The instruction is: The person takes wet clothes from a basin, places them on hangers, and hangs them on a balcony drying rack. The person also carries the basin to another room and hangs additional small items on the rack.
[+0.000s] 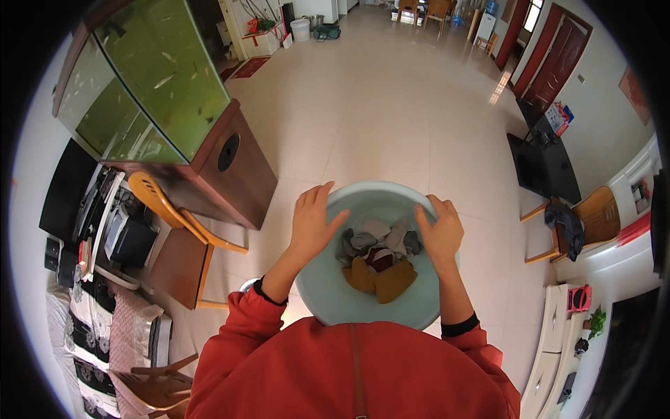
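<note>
A large pale green basin (pixel 319 283) is in front of my body, its near rim against my red jacket. Inside lie a mustard-coloured cloth item (pixel 395 280), grey crumpled cloths (pixel 374 233) and a dark red and white piece (pixel 380 259). My left hand (pixel 316 214) is on the basin's left rim, thumb over the inside and fingers along the outer side. On the opposite side, my right hand (pixel 440 225) grips the rim, its thumb inside the wall and its fingers outside.
At the left stand a large fish tank (pixel 162 78) on a brown cabinet (pixel 241 173) and a wooden chair (pixel 178 267). To the right are another chair (pixel 594 220) with dark cloth, a black table (pixel 549 167) and a pale cabinet (pixel 544 340). Tiled floor (pixel 382 120) stretches ahead.
</note>
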The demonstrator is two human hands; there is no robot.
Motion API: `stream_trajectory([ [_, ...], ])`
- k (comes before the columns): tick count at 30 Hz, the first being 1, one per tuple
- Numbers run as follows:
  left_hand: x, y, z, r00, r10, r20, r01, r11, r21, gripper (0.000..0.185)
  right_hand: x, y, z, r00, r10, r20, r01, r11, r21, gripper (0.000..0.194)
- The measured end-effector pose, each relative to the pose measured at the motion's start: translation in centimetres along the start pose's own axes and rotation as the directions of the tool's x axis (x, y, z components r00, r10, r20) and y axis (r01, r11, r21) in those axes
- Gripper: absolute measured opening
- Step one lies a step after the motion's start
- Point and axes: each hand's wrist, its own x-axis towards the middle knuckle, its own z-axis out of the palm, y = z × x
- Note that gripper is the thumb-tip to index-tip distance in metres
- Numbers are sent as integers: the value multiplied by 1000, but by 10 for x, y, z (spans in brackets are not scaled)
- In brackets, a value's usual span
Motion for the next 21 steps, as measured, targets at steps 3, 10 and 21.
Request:
stream_trajectory([
  [3, 100, -27, 49, 999, 41, 21, -40, 999, -35, 48, 83, -3, 64, 997, -66, 48, 64, 997, 46, 30],
  [10, 240, -150, 65, 952, -189, -242, 230, 961, 155, 25, 273, -41, 198, 954, -217, 206, 174, 962, 209, 24],
  [21, 448, -392, 99, 877, -286, -386, 416, 855, 309, 26, 517, -129, 456, 871, -417, 261, 366, 904, 222, 21],
])
